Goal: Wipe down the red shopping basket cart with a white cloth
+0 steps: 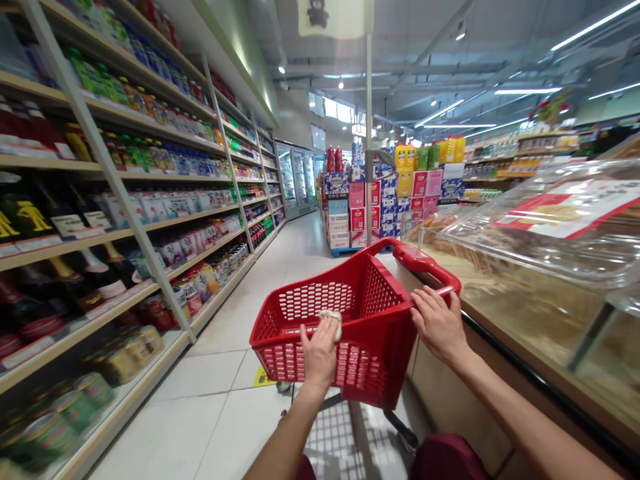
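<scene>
A red plastic shopping cart [385, 360] stands in front of me, turned sideways, its perforated basket facing left. My left hand [320, 353] presses a whitish cloth [331, 320] to the near top rim of the basket. Its fingers reach over the rim, partly covering the cloth. At the basket's rear corner, just below the red handle [425, 263], my right hand [440, 327] holds the cart, fingers laid over the edge. No goods show inside the visible part of the basket.
Tall shelves [185, 227] of bottles and cans line the left. A display counter [530, 320] with clear plastic food packs [555, 227] stands close on the right. Stacked boxes [360, 213] are ahead, with glass-door fridges [297, 173] farther back. Tiled floor [215, 393] runs between.
</scene>
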`<state>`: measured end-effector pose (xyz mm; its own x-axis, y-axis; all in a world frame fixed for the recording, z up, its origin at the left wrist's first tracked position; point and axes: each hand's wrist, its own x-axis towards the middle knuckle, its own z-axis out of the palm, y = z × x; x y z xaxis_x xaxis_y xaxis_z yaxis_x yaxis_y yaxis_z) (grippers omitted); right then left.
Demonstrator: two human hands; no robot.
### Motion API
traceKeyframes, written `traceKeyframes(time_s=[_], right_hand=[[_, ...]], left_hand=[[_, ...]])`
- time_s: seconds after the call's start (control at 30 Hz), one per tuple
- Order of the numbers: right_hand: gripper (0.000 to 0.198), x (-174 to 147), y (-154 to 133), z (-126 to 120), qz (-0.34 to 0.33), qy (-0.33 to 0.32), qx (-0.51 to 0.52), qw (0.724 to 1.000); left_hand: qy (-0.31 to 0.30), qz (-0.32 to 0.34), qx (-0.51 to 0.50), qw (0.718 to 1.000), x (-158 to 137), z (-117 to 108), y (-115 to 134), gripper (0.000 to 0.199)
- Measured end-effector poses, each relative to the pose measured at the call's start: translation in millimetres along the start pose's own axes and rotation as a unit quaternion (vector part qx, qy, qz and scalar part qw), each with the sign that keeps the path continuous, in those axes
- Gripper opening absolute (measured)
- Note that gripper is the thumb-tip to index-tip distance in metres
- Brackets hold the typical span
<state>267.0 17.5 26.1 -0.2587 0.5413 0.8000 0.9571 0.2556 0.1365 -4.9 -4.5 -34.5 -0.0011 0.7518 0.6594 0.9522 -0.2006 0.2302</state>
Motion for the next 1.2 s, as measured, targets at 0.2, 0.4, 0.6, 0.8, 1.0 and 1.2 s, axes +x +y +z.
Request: traceKeyframes(time_s=[0.2, 0.4, 0.6, 0.8, 1.0, 1.2], right_hand=[[0.034, 0.3, 10.1, 0.2, 0.014, 0.01, 0.003, 1.0], [0.033, 2.0, 22.8, -9.1, 0.055, 0.026, 0.012, 0.998], [0.036, 4.9, -46.8, -15.3, 0.105, -0.014, 0.33, 0.938], [0.053, 9.8, -76.0, -5.6, 0.31, -0.003, 0.553, 0.773], [0.045, 38.5, 15.8, -22.7, 0.199, 0.085, 0.262, 0.941], [0.035, 55.9, 52.8, -2.8, 0.067, -0.108, 0.097, 0.987]], left_hand=[[-0.005, 0.15, -0.077, 0.986, 4.8, 11.1, 55.6, 0.049], [-0.01, -0.026, -0.093, 0.995, 14.3, 8.1, 44.7, 0.051], [-0.008, 0.047, -0.226, 0.973, 32.5, 1.9, 118.5, 0.044], [0.009, 0.124, -0.241, 0.963, 24.3, -8.0, 113.8, 0.054], [-0.143, -0.034, -0.003, 0.989, 20.7, -5.5, 23.7, 0.053], [-0.197, -0.051, 0.033, 0.979, 18.3, -3.9, -3.7, 0.044]])
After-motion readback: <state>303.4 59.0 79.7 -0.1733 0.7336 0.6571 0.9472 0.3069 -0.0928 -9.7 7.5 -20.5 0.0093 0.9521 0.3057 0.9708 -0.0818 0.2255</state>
